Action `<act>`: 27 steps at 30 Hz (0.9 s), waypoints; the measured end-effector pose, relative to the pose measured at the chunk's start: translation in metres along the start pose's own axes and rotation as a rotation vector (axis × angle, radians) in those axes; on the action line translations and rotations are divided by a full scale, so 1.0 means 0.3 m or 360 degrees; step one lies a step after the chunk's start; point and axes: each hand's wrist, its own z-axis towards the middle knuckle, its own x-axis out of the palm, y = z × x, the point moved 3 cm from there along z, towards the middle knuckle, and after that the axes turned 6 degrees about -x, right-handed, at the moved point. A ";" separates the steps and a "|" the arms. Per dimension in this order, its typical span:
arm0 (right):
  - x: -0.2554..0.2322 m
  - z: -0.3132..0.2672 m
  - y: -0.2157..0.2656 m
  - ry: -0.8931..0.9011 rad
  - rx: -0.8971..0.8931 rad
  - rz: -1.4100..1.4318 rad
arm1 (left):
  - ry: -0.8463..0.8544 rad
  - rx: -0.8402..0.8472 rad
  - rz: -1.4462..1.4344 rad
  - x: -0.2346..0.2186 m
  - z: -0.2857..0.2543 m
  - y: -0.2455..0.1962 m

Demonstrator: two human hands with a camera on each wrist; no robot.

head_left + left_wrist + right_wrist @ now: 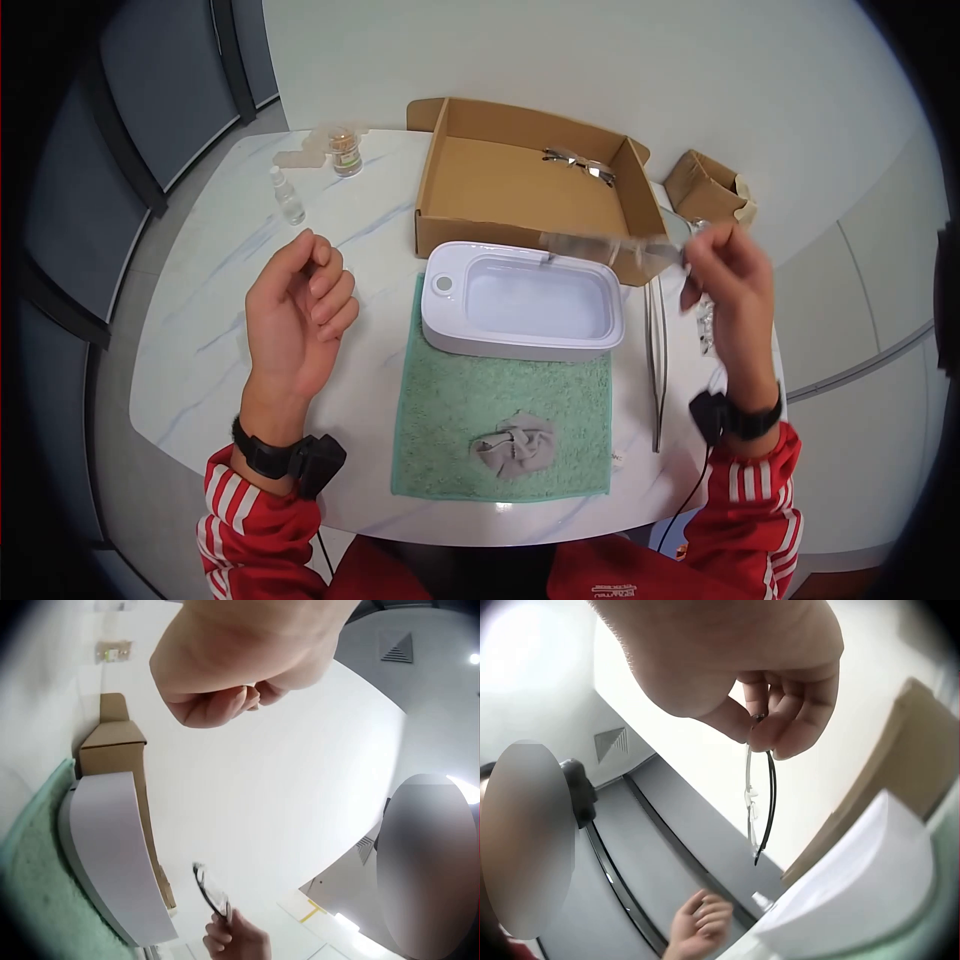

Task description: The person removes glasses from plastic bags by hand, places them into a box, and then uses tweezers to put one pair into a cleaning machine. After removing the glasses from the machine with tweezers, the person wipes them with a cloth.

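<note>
Marbled tabletop (200,330) supports a white tub (515,350). Your right hand (737,280) pinches eyeglasses (610,247) in the air, right of centre; your left hand (300,310), loosely curled at left, holds nothing.

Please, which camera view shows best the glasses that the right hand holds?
The right wrist view: the glasses hang large and close, pinched by the right hand. The head view shows them blurred, overlapping the cardboard box; the left wrist view shows them small, low in the picture.
</note>
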 end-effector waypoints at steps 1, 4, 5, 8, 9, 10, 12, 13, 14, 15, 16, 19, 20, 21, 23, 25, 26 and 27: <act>-0.010 0.077 0.000 -0.0031 -0.0097 -0.0203 | 0.0003 -0.0001 -0.0018 -0.009 0.002 0.006; 0.005 0.316 -0.090 -0.0041 -0.0334 -0.0958 | -0.0064 -0.0006 -0.0042 -0.034 0.009 0.025; 0.011 0.393 -0.162 -0.0027 -0.0370 -0.1077 | -0.0096 -0.0030 -0.0007 -0.038 0.011 0.034; 0.071 0.513 -0.273 0.0035 -0.0120 -0.1197 | -0.0118 -0.0061 0.0041 -0.064 0.013 0.047; 0.091 0.540 -0.310 0.0079 0.0176 -0.1197 | -0.0147 -0.0089 0.0048 -0.068 0.012 0.049; 0.093 0.580 -0.355 0.0090 0.0166 -0.1201 | -0.0175 -0.0118 0.0053 -0.073 0.012 0.050; 0.080 0.642 -0.461 0.0342 0.0467 -0.1303 | -0.0176 -0.0121 0.0052 -0.082 0.010 0.045; 0.088 0.652 -0.455 0.0347 0.0467 -0.1308 | -0.0171 -0.0135 0.0061 -0.084 0.009 0.045; 0.096 0.655 -0.457 0.0471 0.0573 -0.1353 | -0.0171 -0.0135 0.0056 -0.086 0.007 0.046; 0.102 0.656 -0.462 0.0597 0.0684 -0.1396 | -0.0152 -0.0150 0.0049 -0.085 0.006 0.048; 0.094 0.670 -0.483 0.0598 0.0689 -0.1401 | -0.0132 -0.0165 0.0045 -0.084 0.006 0.052; 0.094 0.688 -0.521 0.0767 0.0735 -0.1441 | -0.0108 -0.0211 0.0029 -0.082 0.002 0.064; 0.124 0.678 -0.488 0.0875 0.0693 -0.1497 | -0.0109 -0.0214 0.0028 -0.082 0.002 0.066; 0.154 0.671 -0.472 0.0984 0.0652 -0.1550 | -0.0096 -0.0215 0.0009 -0.080 0.001 0.066; 0.196 0.670 -0.478 0.1068 0.0541 -0.1498 | -0.0081 -0.0219 -0.0008 -0.081 0.002 0.068; 0.222 0.674 -0.482 0.1147 0.0427 -0.1444 | -0.0069 -0.0189 -0.0017 -0.083 0.002 0.068; 0.235 0.680 -0.489 0.1263 0.0425 -0.1545 | -0.0070 -0.0190 -0.0015 -0.083 0.002 0.069; 0.247 0.689 -0.496 0.1383 0.0418 -0.1646 | -0.0077 -0.0189 -0.0012 -0.083 0.002 0.069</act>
